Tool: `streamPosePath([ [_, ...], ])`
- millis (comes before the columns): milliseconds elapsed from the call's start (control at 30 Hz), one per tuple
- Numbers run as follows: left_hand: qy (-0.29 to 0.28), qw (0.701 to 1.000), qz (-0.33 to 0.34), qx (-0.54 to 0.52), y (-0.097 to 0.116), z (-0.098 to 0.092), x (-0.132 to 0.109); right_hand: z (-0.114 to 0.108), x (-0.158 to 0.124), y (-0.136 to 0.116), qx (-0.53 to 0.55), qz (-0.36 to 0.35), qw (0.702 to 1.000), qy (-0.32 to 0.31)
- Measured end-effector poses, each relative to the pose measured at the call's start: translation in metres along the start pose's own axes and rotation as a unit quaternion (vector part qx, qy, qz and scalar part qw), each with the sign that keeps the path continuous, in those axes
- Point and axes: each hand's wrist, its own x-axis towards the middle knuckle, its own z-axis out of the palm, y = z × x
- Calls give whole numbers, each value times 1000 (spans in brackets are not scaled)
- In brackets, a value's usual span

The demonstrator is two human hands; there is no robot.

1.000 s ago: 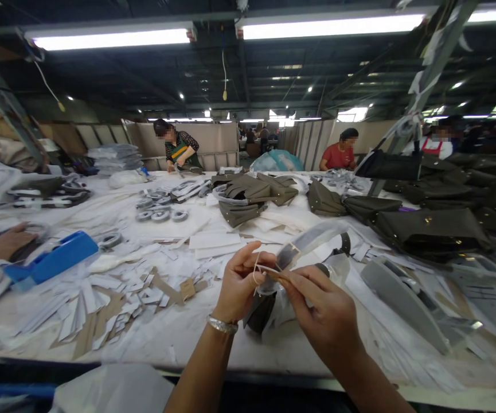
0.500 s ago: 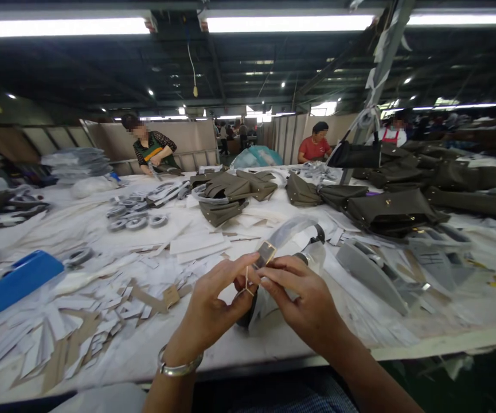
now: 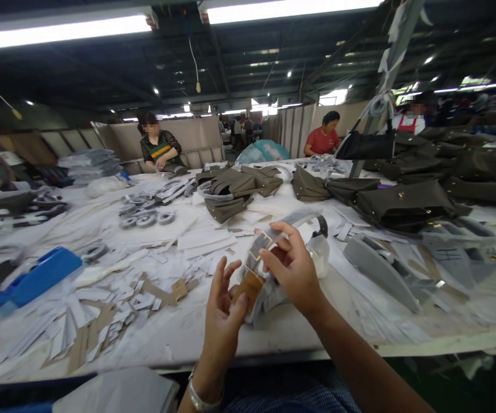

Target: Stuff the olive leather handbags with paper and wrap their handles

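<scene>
Left hand (image 3: pixel 222 324): thumb pressed on the lower end of a tan hang tag (image 3: pixel 252 287), forefinger raised, palm half open
Right hand (image 3: pixel 297 275): thumb and fingers nearly closed on the film-wrapped strap (image 3: pixel 300 216) beside its metal buckle (image 3: pixel 260 246)
Tag: between the hands, just below the buckle, long axis slanting up to the right, upper end towards the buckle
Strap: rises from the buckle, curving away rightward

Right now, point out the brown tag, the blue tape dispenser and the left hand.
Brown tag (image 3: pixel 253 285): head view, middle of its face.
Blue tape dispenser (image 3: pixel 43 276): head view, middle of its body.
Left hand (image 3: pixel 222 322): head view, middle of the hand.
</scene>
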Motion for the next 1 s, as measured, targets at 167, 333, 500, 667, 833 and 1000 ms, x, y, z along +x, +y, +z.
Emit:
streamPosePath([
  [167, 96, 986, -116, -66, -33, -13, -23, 6, 10, 6, 85, 20, 995, 43],
  [333, 42, 967, -68, 242, -32, -52, -17, 1, 6, 3, 78, 25, 996, 27],
  [500, 73, 914, 93, 388, 24, -27, 20, -8, -1, -8, -27, -32, 999, -32],
  [667, -70, 929, 68, 358, 75, 31, 57, -35, -7, -12, -99, -67, 990, -74],
  [833, -265, 857, 85, 434, 92, 70, 97, -79, -12, 7, -230, -38, 966, 108],
  [1000, -333, 847, 49, 412, 91, 102, 118, -105, -15, 32, -279, -3, 953, 116],
])
